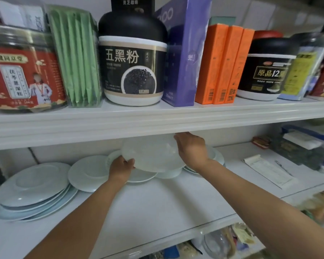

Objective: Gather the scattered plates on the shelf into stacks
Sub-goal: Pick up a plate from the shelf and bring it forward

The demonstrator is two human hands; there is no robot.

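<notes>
A white plate [150, 156] is held tilted above the middle shelf [148, 202], blurred. My left hand [121, 167] grips its lower left rim, thumb on top. My right hand [192, 147] holds its right rim with curled fingers. Under it lie more pale plates [138, 176] and a small dish [169, 173]. To the left, an upside-down plate [86, 172] leans on a stack of upside-down plates [34, 189]. Another plate edge [218, 156] shows behind my right wrist.
The upper shelf edge [157, 124] hangs just above the held plate, carrying jars and boxes. Papers [269, 171] and a dark container [297, 152] lie on the right of the middle shelf. Packets sit on the shelf below.
</notes>
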